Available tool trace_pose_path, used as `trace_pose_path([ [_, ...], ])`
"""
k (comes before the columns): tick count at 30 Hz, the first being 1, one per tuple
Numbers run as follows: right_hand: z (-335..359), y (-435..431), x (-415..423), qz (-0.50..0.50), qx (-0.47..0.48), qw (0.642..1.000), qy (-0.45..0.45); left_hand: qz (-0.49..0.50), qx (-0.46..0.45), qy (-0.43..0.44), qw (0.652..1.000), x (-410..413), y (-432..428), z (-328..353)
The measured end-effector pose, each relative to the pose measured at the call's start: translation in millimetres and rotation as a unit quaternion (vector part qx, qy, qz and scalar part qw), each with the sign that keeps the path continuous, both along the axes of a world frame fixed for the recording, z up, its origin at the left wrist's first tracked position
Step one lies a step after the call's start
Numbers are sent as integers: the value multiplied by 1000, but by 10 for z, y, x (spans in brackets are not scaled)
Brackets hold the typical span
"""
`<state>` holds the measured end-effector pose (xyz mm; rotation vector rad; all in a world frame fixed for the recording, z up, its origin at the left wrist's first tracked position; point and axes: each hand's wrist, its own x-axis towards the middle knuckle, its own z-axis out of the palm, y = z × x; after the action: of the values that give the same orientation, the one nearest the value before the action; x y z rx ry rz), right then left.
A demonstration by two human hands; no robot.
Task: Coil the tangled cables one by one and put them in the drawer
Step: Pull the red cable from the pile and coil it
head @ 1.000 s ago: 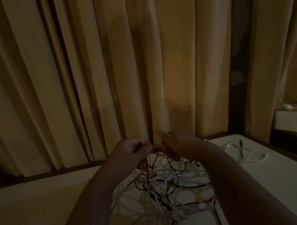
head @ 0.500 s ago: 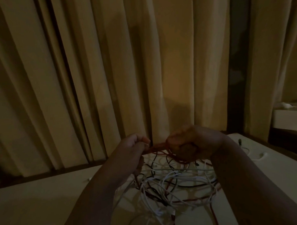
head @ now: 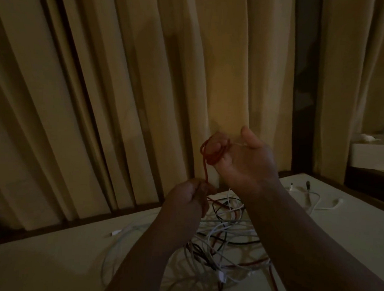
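Observation:
A red cable (head: pixel 206 166) is wound in a few loops around the fingers of my right hand (head: pixel 246 163), which is raised above the table with its thumb up. From those loops the red cable drops straight down into my left hand (head: pixel 188 200), whose curled fingers pinch it. Below both hands lies a tangle of white, black and red cables (head: pixel 224 235) on the pale table (head: pixel 49 259). No drawer is in view.
A separate white cable with plugs (head: pixel 308 195) lies at the table's far right. One white cable end (head: pixel 115 232) reaches left of the tangle. Beige curtains (head: pixel 120 104) hang close behind the table. A pale surface (head: pixel 372 154) sits at the right.
My right hand has risen and turned, with the red cable now looped around its fingers. My left hand stays low, holding the cable taut below it.

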<state>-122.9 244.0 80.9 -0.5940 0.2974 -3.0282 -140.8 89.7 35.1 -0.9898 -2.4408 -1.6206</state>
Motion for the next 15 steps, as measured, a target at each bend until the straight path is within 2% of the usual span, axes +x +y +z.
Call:
trace_pose_path([
  [3,6,-34,14,-119,54,991,3,-23,-42,-23,999,26,12,-38],
  [5,21,-52,-27,-202,152,967,-6,-42,-54,-37,997,61,14,-56],
  [6,60,-91,-21,-250,218,943,-23,-44,-61,-36,997,69,6,-55],
  [8,89,-162,-73,-346,370,859,-72,-36,-76,-26,996,58,-30,-19],
  [9,78,-177,-86,-382,452,801,-91,-30,-85,-19,996,46,-54,12],
  [10,41,-182,-91,-423,536,725,-93,-25,-97,-11,995,30,-85,45],
  [12,-106,-123,-115,-492,690,531,17,-15,-123,15,992,8,-155,104],
  [13,-168,-85,-105,-484,735,470,65,-7,-133,30,991,-4,-191,124],
  [14,-207,-45,-100,-450,760,461,80,3,-136,41,990,-22,-229,134],
  [15,-239,7,-98,-406,779,472,77,12,-135,49,990,-42,-265,141],
])
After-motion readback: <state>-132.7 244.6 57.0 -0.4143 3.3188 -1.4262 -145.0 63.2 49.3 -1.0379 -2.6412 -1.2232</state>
